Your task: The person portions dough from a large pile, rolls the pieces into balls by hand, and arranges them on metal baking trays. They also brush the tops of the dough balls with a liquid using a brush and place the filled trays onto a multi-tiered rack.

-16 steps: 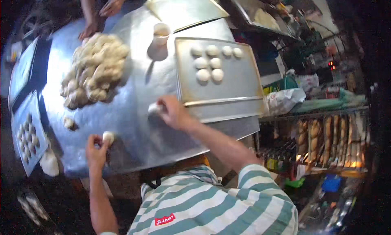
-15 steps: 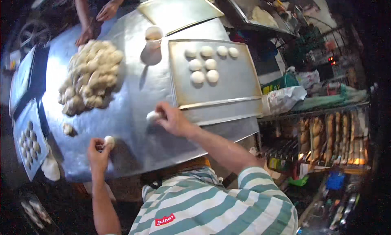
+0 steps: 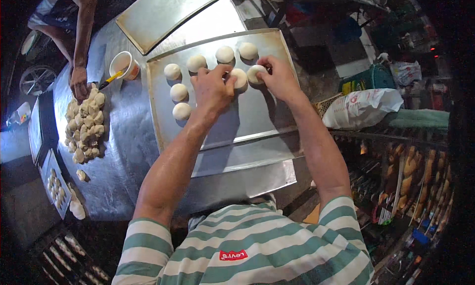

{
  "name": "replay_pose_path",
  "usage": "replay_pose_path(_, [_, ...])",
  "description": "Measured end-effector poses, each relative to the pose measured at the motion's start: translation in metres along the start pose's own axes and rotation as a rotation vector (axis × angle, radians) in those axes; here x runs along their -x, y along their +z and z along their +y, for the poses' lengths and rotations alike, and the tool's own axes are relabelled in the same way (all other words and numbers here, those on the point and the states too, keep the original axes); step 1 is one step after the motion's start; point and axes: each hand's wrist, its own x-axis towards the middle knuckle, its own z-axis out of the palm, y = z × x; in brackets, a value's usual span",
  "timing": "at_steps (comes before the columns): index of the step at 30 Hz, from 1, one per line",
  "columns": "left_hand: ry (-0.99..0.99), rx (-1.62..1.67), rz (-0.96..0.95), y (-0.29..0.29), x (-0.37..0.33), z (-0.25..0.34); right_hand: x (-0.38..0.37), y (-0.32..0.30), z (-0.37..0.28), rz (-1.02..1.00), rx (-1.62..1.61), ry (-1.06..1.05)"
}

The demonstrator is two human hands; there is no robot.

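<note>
L hand [image 3: 217,86] part-closed, thumb + fingertips gripping left edge of L ball [image 3: 240,79]; R hand [image 3: 278,80] likewise pinches right edge of R ball [image 3: 254,75], both over the tray [image 3: 262,109], can't tell if resting on it. Six more balls [image 3: 196,63] sit on tray, beyond + left of hands. Co-worker's hand [image 3: 79,82] touches dough pile [image 3: 85,122] on table [image 3: 126,136], nr tub [image 3: 131,70] w/ yellow handle [image 3: 115,77].

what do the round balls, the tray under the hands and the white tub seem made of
Round balls: most likely dough, pale with a smooth, matte skin.
Tray: apparently metal, dull grey with a soft sheen and brownish staining along its rim.
White tub: probably plastic, judging by its thin, smooth wall, though coated paper is possible.
</note>
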Motion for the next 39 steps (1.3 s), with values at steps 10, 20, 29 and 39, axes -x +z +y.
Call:
replay_pose_path(10, [-0.100,-0.207,0.033,0.002,-0.066,0.005,-0.065,0.010,-0.001,0.121,0.240,-0.300])
replay_pose_path(20, [-0.068,-0.355,-0.148,-0.008,-0.078,0.013,-0.005,0.010,-0.020,0.251,0.257,-0.131])
replay_pose_path(29, [0.052,0.090,0.327,-0.069,0.037,-0.083,0.031,0.035,-0.038,0.146,0.688,-0.273])
replay_pose_path(39, [-0.143,-0.339,0.797,-0.309,0.137,-0.365,0.060,0.283,-0.231,-0.040,0.040,-0.359])
